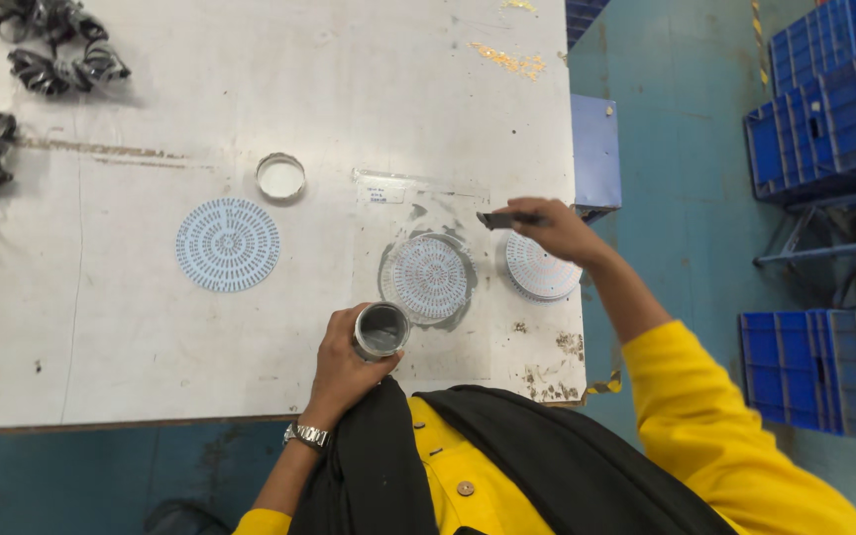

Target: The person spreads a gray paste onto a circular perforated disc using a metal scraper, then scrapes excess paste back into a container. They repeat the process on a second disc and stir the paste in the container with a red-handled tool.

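Right hand (559,230) pinches a dark brush (503,220), handle lying crosswise, bristles pointing left toward the middle perforated disc (431,277). Left hand (347,365) wraps the small tin (381,330), just below that disc.

left hand (344,362): grips round tin (381,330) | right hand (557,230): holds brush (500,220) over perforated disc (541,269)

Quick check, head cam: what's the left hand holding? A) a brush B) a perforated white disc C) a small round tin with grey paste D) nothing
C: the left hand grips a small round tin with grey contents at the table's near edge, while the right hand holds the dark brush-like tool over the perforated discs.
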{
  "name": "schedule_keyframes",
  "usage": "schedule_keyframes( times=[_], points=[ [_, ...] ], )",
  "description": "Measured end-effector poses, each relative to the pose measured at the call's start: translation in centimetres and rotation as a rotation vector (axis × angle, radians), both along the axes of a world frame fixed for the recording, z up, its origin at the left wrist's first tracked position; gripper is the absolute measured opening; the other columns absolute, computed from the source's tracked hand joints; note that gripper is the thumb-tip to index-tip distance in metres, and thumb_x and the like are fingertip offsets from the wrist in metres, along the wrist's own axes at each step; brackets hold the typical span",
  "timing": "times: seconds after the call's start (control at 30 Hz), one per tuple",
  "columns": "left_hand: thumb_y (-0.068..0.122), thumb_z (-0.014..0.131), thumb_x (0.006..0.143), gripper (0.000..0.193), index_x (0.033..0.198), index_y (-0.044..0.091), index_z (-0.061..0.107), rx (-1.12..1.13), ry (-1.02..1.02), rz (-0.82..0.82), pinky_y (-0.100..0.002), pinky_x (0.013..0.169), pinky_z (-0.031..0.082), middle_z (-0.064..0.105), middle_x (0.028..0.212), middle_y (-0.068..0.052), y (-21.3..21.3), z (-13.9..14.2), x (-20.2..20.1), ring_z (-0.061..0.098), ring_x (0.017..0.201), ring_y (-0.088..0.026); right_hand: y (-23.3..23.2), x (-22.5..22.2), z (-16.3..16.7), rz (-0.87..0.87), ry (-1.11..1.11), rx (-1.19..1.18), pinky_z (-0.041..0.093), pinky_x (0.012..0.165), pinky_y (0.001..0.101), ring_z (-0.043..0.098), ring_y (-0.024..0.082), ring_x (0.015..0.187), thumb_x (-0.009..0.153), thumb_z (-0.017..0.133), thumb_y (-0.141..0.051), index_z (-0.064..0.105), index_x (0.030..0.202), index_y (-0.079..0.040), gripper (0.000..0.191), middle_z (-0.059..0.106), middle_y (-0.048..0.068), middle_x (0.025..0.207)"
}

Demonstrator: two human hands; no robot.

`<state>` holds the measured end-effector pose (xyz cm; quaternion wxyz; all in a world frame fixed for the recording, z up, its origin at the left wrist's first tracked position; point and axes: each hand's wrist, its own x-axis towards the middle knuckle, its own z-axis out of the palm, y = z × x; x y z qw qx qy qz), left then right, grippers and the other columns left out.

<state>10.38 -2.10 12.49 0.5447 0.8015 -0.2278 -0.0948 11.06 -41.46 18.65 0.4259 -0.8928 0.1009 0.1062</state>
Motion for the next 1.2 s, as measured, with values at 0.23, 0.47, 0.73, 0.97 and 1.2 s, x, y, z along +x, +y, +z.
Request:
schedule_keyframes(
  times=[0.23,0.47,0.73,0.97,1.2],
  points=[
    [0.020,0.089,0.069,0.068,0.129,0.008,0.061,-0.084,0.149,-0.014,-0.036,0.092,0.059,0.074,0.117,-0.012,-1.0,0.5,1.2,0.076,0.108,-0.027,3.2,-6.5,0.0,-0.428,-0.045,0.444,0.044,0.104,0.0321,0.061,0.018,0.113,0.095,0.065,-0.007,0.068,0.133,-0.001,0.038,0.072,0.008,0.119],
    [0.020,0.091,0.068,0.071,0.130,0.005,0.059,-0.185,0.056,-0.038,-0.037,0.089,0.059,0.068,0.121,-0.015,-3.1,1.3,1.6,0.072,0.109,-0.029,10.6,-9.1,4.0,-0.312,-0.243,0.423,0.037,0.114,0.0356,0.052,0.022,0.136,0.096,0.059,-0.004,0.065,0.134,-0.002,0.038,0.059,0.014,0.145],
    [0.018,0.090,0.068,0.072,0.131,0.006,0.058,-0.225,-0.052,-0.040,-0.041,0.090,0.056,0.063,0.116,-0.013,-4.8,4.0,1.6,0.068,0.107,-0.031,14.9,-9.9,6.6,-0.201,-0.356,0.381,0.035,0.118,0.0396,0.045,0.026,0.145,0.101,0.057,-0.007,0.064,0.136,-0.002,0.037,0.049,0.017,0.157],
    [0.015,0.089,0.067,0.074,0.131,0.007,0.054,-0.243,-0.100,0.003,-0.042,0.088,0.055,0.058,0.114,-0.014,-6.1,6.3,1.2,0.064,0.106,-0.033,14.7,-10.0,6.1,-0.289,-0.368,0.433,0.032,0.121,0.0405,0.045,0.026,0.147,0.102,0.057,-0.011,0.063,0.137,0.000,0.037,0.051,0.017,0.157],
    [0.015,0.089,0.068,0.072,0.130,0.009,0.052,-0.272,-0.099,-0.005,-0.042,0.087,0.055,0.057,0.115,-0.013,-6.8,7.5,0.9,0.064,0.106,-0.032,15.0,-10.1,4.9,-0.259,-0.461,0.366,0.035,0.117,0.0383,0.044,0.024,0.145,0.102,0.055,-0.003,0.062,0.140,-0.003,0.038,0.048,0.015,0.158]
  ],
)
